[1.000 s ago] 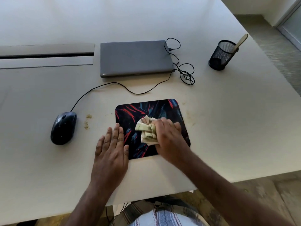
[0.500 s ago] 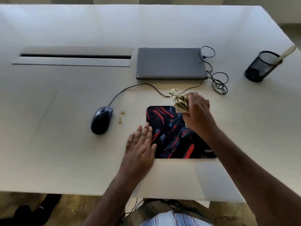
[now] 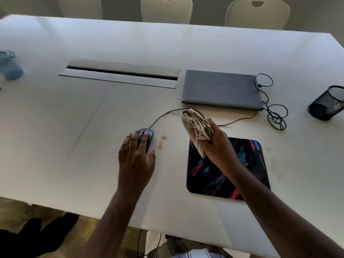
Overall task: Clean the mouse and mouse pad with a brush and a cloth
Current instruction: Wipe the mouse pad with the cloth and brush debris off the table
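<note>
cloth [image 3: 197, 125] is sitting bunched in the right hand [image 3: 216, 146], fingers curling round its lower part, w/ most of the wad sticking up and out to the left of the fist and a loose tail hanging below it. fabric is looking soft, crumpled, pale beige w/ a thin grid pattern. right hand is hovering over the far left corner of the pad [image 3: 247, 168], cloth apparently lifted off it.

left hand [image 3: 136, 159] is lying over the mouse [image 3: 148, 135], fingers fairly straight and spread on its back, thumb out to the right; can't tell if it's really gripping. mouse is dark, glossy, rounded; only its far end is showing past the fingertips. its thin black cable [image 3: 163, 114] is curving off toward the laptop [image 3: 221, 89].

pad is lying flat on the table [image 3: 55, 127], well right of the mouse: rounded rectangle, dark w/ red and blue streaks. brownish crumbs [image 3: 162, 141] are sitting btwn mouse and pad, and faint stains are marking the table right of the pad.

laptop is closed, grey, matte. black mesh cup [image 3: 327, 103] is standing at the right edge. table is white and smooth.
</note>
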